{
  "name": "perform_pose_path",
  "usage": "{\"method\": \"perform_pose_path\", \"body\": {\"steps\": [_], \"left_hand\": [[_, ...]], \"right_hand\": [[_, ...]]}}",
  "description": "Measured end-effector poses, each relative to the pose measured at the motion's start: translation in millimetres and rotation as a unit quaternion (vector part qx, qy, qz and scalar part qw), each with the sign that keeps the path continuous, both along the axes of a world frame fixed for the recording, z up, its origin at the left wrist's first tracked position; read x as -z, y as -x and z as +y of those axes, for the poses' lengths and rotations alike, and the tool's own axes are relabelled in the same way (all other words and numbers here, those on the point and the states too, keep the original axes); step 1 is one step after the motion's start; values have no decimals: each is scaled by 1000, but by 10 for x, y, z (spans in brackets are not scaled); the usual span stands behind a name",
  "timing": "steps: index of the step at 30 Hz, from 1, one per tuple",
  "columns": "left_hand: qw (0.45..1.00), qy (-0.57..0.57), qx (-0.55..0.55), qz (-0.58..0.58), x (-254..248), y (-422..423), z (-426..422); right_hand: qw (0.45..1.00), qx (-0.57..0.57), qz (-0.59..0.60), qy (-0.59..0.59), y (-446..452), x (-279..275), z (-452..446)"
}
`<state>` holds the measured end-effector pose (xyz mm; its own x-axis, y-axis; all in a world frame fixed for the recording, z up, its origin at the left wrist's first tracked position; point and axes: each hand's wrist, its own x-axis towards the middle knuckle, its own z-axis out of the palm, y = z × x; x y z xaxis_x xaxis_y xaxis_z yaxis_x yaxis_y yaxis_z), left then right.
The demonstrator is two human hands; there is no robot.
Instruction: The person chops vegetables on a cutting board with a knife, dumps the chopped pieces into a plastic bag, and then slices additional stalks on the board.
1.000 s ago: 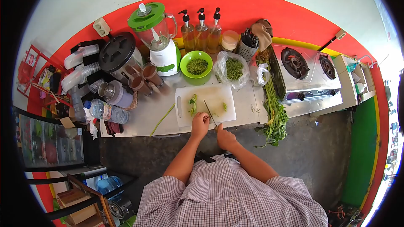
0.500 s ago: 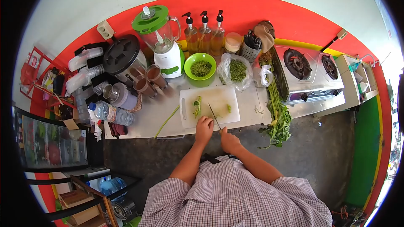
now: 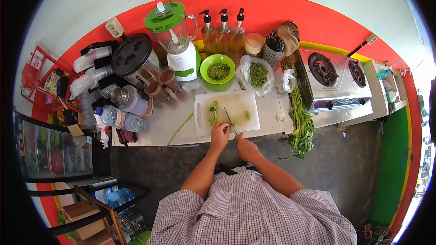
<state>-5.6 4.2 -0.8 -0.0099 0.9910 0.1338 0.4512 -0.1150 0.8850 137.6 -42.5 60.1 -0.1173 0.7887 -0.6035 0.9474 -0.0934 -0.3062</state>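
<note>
My right hand point(image 3: 247, 148) is closed round the handle of a knife point(image 3: 230, 120), whose blade points up and left over the white cutting board point(image 3: 247, 100). Close to the blade's left side, my left hand point(image 3: 220, 134) has its fingers curled together at the board's front edge; whatever they may pinch is too small to make out. A bunch of cut green stalks point(image 3: 213, 112) lies on the left of the board, and small green pieces point(image 3: 247, 115) lie on its right. One long green stalk point(image 3: 180, 128) rests on the counter left of the board.
Behind the board stand a green bowl point(image 3: 218, 81) of chopped greens and a plastic bag point(image 3: 255, 76) of more greens. Long leafy stems point(image 3: 299, 127) hang over the counter edge beside the gas stove point(image 3: 340, 95). A blender point(image 3: 181, 61), brown cups point(image 3: 156, 90) and water bottles point(image 3: 120, 119) stand left.
The view has shifted slightly. Both hands stay at the board's front edge, with the left fingers slightly higher beside the blade. The knife remains in the right hand.
</note>
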Motion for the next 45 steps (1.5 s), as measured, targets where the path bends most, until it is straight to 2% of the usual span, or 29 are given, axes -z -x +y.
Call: {"method": "perform_pose_path", "body": {"steps": [9,12,15,29,35,41,45], "left_hand": [[1000,21,-4,8,-4,-9,13],[1000,-5,-5,17,-47,-7,-1],[998,-36,-27,49,-31,-26,-42],[998,-2,-36,56,-85,-38,-17],[996,-23,-43,68,-29,-47,-16],[995,-31,-31,94,-20,-22,-28],[993,-62,-16,96,-69,-5,-70]], "right_hand": [[1000,11,0,0,20,22,-15],[1000,7,17,-4,-3,-37,33],[1000,-6,-17,-10,42,38,-79],[1000,16,3,-17,46,76,-33],[1000,9,27,8,-19,-315,80],[999,36,24,-14,39,220,-63],[999,16,33,-32,-34,50,52]]}}
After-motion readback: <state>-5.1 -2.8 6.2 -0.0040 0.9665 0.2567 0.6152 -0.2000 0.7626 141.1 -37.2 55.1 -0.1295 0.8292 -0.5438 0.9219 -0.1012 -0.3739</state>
